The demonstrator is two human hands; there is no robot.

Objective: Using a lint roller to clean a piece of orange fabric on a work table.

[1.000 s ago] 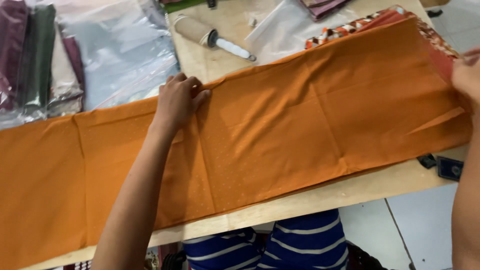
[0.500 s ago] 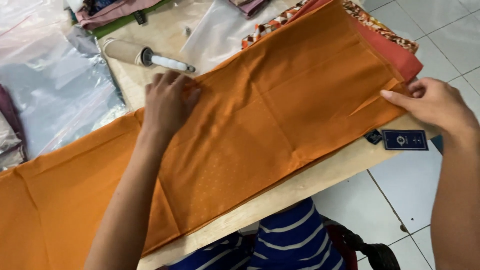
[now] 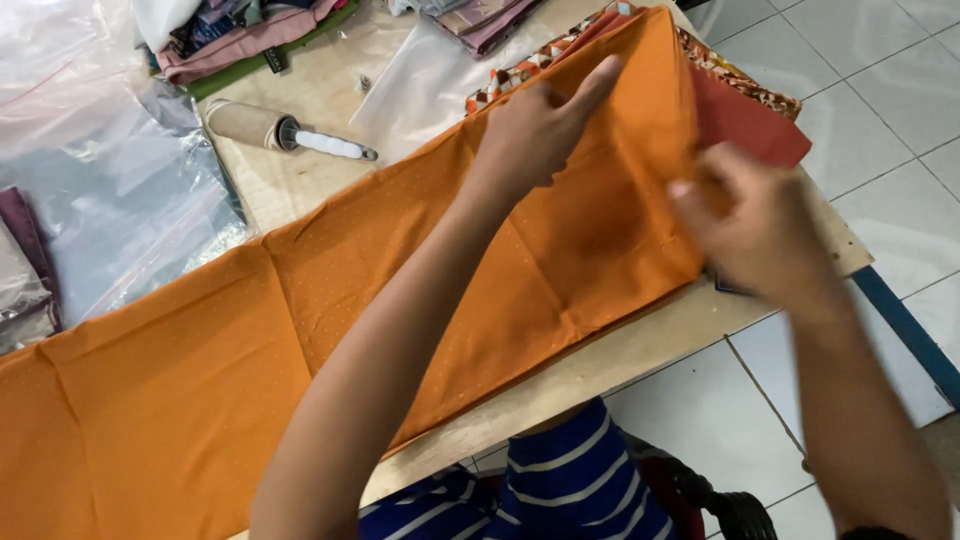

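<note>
White floor tiles (image 3: 880,110) are showing beyond a pale wooden tabletop (image 3: 600,365), along which a long orange cloth (image 3: 330,300) is lying folded lengthwise, running from the lower left up to the far right end. The left hand (image 3: 540,125) is being pressed palm-down on the cloth near that right end, fingers spread flat and gripping nothing. The right hand (image 3: 755,225) is blurred at the cloth's right edge; its fingers are curling at the fabric there, but whether the edge is being pinched cannot be told. A red cloth (image 3: 745,125) and a patterned cloth (image 3: 745,85) are lying under the orange one at that end. A lint roller (image 3: 275,133) with a white handle is resting on the tabletop just behind the cloth, with clear plastic bags (image 3: 110,190) being spread out to its left and a pile of folded fabrics (image 3: 250,35) sitting at the far edge. Blue striped clothing (image 3: 560,485) is showing below the tabletop's near edge.
</note>
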